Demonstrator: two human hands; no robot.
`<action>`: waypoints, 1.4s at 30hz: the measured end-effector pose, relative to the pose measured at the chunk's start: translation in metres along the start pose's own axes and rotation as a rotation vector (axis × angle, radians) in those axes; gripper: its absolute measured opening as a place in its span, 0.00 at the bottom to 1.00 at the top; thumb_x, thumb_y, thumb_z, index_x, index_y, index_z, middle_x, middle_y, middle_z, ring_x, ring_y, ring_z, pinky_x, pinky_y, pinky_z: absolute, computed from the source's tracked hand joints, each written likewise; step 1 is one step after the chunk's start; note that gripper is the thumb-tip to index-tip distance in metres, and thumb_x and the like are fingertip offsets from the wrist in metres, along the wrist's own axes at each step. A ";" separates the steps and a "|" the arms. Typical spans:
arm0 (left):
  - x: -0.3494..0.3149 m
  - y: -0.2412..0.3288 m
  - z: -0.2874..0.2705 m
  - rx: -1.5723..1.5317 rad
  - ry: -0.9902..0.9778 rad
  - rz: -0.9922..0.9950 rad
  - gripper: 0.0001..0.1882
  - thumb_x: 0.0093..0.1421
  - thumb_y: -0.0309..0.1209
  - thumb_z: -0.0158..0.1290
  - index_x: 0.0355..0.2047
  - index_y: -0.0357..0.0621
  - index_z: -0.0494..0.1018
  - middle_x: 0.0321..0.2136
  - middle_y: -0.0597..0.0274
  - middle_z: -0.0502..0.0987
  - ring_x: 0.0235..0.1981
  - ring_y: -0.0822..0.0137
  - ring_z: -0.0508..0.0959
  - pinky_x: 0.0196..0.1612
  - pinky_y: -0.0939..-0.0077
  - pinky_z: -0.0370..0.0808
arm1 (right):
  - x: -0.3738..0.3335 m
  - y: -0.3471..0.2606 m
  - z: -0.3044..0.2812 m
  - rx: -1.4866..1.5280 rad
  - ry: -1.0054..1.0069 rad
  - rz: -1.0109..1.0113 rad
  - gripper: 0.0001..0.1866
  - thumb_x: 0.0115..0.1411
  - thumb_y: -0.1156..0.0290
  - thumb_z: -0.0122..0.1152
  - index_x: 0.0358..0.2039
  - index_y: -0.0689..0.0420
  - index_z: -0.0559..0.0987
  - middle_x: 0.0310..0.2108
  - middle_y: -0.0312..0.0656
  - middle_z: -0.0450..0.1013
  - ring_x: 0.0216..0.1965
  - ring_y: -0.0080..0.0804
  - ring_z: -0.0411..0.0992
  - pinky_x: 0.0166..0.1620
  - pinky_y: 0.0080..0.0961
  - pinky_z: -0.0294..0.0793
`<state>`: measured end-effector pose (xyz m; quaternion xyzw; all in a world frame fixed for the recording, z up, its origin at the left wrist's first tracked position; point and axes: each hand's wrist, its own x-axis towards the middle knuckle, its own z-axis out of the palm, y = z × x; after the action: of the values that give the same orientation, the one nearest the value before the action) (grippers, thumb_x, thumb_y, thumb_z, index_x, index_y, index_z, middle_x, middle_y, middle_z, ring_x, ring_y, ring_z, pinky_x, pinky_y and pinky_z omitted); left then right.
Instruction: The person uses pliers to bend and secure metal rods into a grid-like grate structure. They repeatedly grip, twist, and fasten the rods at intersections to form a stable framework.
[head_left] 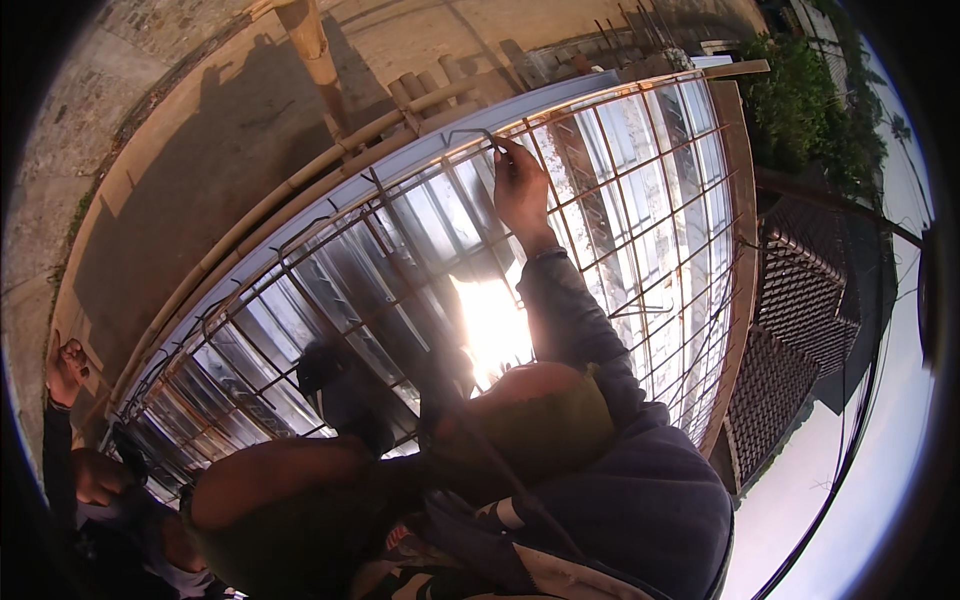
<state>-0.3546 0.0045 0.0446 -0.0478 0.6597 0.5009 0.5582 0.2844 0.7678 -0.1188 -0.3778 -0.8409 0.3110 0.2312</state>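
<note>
My right hand (pixel 522 185) reaches up and away over the steel mesh, its fingers closed on the end of a thin bent steel bar (pixel 468 132). The bar lies along the far edge of the deck. Beneath my arm the rusty mesh of reinforcing bars (pixel 625 205) runs over shiny corrugated metal sheets (pixel 440 205). My left hand does not show. My two bent knees (pixel 535 405) fill the lower middle, with a dark shoe (pixel 345 395) between them on the deck.
At the far left another person's raised hand (pixel 67 372) is beside the deck edge. Bamboo poles (pixel 265 225) run along that edge, with an upright post (pixel 305 45) beyond. A wooden board (pixel 738 270) bounds the right side. Tiled roofs (pixel 800 310) and cables lie past it. Sun glares off the metal.
</note>
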 end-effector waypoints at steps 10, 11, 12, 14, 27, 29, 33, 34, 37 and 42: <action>-0.008 -0.083 0.397 0.268 0.636 0.119 0.17 0.84 0.45 0.41 0.43 0.50 0.73 0.27 0.73 0.70 0.25 0.80 0.66 0.30 0.80 0.66 | -0.028 0.003 -0.038 -0.083 0.077 0.052 0.17 0.69 0.72 0.67 0.57 0.57 0.81 0.47 0.53 0.80 0.45 0.54 0.79 0.50 0.45 0.80; -0.003 -0.074 0.466 0.313 0.609 0.152 0.15 0.84 0.44 0.42 0.41 0.52 0.72 0.26 0.74 0.67 0.25 0.81 0.63 0.29 0.82 0.63 | -0.035 -0.005 -0.043 -0.126 0.098 -0.005 0.20 0.67 0.71 0.69 0.59 0.56 0.80 0.50 0.52 0.78 0.50 0.56 0.77 0.54 0.46 0.78; 0.017 -0.047 0.480 0.367 0.514 0.278 0.16 0.84 0.43 0.42 0.43 0.50 0.73 0.27 0.73 0.67 0.25 0.81 0.64 0.29 0.82 0.62 | -0.044 -0.015 -0.051 -0.097 0.140 -0.027 0.17 0.66 0.72 0.70 0.55 0.57 0.81 0.47 0.50 0.79 0.48 0.54 0.77 0.53 0.44 0.78; 0.061 0.006 0.529 0.552 0.278 0.448 0.16 0.84 0.43 0.42 0.42 0.48 0.72 0.26 0.73 0.64 0.25 0.81 0.62 0.29 0.83 0.60 | -0.083 -0.020 -0.081 -0.065 0.120 -0.012 0.14 0.64 0.74 0.71 0.50 0.57 0.83 0.44 0.48 0.79 0.46 0.51 0.77 0.51 0.44 0.78; 0.261 0.064 0.733 0.883 -0.413 0.578 0.19 0.83 0.45 0.43 0.35 0.49 0.69 0.24 0.72 0.63 0.27 0.77 0.62 0.34 0.77 0.63 | -0.316 -0.001 -0.186 -0.250 0.073 0.737 0.21 0.68 0.57 0.67 0.55 0.54 0.80 0.39 0.51 0.84 0.42 0.52 0.83 0.45 0.44 0.83; 0.267 0.039 0.733 0.765 -0.372 0.460 0.18 0.82 0.45 0.44 0.36 0.49 0.70 0.27 0.71 0.69 0.30 0.76 0.69 0.37 0.77 0.66 | -0.307 -0.008 -0.174 -0.374 -0.027 0.668 0.24 0.66 0.55 0.68 0.57 0.55 0.79 0.44 0.54 0.83 0.48 0.51 0.82 0.50 0.45 0.82; 0.250 0.022 0.711 0.902 -0.284 0.398 0.19 0.81 0.48 0.45 0.42 0.49 0.75 0.38 0.71 0.79 0.43 0.75 0.77 0.49 0.72 0.72 | -0.300 0.000 -0.155 -0.186 -0.062 0.803 0.27 0.63 0.55 0.70 0.58 0.56 0.78 0.49 0.54 0.82 0.50 0.52 0.82 0.53 0.49 0.80; 0.252 0.017 0.707 0.882 -0.273 0.404 0.19 0.81 0.49 0.46 0.44 0.49 0.76 0.40 0.70 0.79 0.46 0.75 0.78 0.50 0.71 0.72 | -0.301 0.004 -0.153 -0.136 -0.030 0.818 0.28 0.63 0.55 0.70 0.58 0.56 0.78 0.49 0.54 0.82 0.49 0.52 0.82 0.54 0.50 0.80; 0.254 0.011 0.693 0.842 -0.242 0.414 0.20 0.80 0.50 0.46 0.49 0.48 0.77 0.47 0.68 0.81 0.53 0.74 0.78 0.55 0.70 0.72 | -0.310 -0.015 -0.155 0.174 0.354 0.965 0.22 0.72 0.64 0.58 0.63 0.57 0.72 0.34 0.53 0.82 0.35 0.45 0.84 0.44 0.43 0.81; 0.277 0.011 0.680 0.822 -0.304 0.448 0.21 0.80 0.52 0.47 0.53 0.48 0.77 0.50 0.67 0.81 0.52 0.73 0.79 0.55 0.71 0.73 | -0.291 -0.007 -0.214 -0.088 0.815 0.486 0.18 0.78 0.72 0.47 0.65 0.61 0.68 0.48 0.54 0.80 0.49 0.44 0.80 0.55 0.38 0.78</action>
<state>0.0030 0.6332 -0.0810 0.3931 0.7079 0.3080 0.4995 0.5914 0.6117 -0.0086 -0.6643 -0.5813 0.1465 0.4465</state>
